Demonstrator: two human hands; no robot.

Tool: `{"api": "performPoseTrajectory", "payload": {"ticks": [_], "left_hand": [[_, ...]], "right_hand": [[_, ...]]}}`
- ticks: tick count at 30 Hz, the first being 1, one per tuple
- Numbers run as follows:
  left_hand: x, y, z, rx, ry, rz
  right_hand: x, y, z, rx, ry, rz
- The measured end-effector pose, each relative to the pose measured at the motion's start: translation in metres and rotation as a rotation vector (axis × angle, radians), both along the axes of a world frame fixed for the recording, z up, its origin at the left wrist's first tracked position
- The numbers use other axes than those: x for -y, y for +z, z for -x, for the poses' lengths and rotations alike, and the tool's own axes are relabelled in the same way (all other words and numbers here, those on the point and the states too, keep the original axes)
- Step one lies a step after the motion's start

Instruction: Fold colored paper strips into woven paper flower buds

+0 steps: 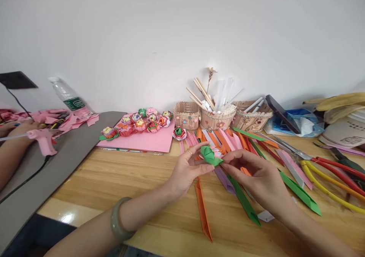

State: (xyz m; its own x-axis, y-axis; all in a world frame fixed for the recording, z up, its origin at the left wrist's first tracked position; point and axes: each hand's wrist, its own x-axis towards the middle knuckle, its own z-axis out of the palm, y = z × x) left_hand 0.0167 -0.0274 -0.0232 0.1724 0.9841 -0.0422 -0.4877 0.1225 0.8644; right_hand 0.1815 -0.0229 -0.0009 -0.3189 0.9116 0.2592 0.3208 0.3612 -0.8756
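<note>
And now, holding the green-and-pink paper flower (209, 156) up above folded paper strips (245, 204), gripped in the left hand (184, 171) and pinched at a green tip by the right hand (261, 173), apparently for steadiness from both sides, with exact contact partly hidden.

From my remote end I see bare forearms (145, 210), smooth rounded grey-green bangle (115, 219) round the left wrist, thin gold-toned ring (189, 151) on the left hand (186, 169), right hand (261, 173) bare.
</note>
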Motion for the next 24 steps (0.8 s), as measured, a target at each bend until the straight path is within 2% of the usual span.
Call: {"api": "performPoseTrajectory", "payload": {"ticks": [6, 9, 17, 24], "left_hand": [[-0.0015, -0.0013, 0.0008, -0.046, 0.029, 0.002], [-0.0013, -0.0014, 0.0009, -0.099, 0.032, -0.014], [0.0016, -0.0009, 0.0005, -0.144, -0.038, -0.026], [-0.0009, 0.0003, 0.0005, -0.147, 0.008, 0.000]], "right_hand": [[-0.0052, 0.0047, 0.0024, -0.054, 0.021, 0.216], [-0.0061, 0.0059, 0.0031, -0.009, 0.009, 0.250], [-0.0009, 0.0044, 0.0030, 0.177, -0.008, 0.142], [-0.0021, 0.0017, 0.0009, 0.266, 0.015, -0.051]]}}
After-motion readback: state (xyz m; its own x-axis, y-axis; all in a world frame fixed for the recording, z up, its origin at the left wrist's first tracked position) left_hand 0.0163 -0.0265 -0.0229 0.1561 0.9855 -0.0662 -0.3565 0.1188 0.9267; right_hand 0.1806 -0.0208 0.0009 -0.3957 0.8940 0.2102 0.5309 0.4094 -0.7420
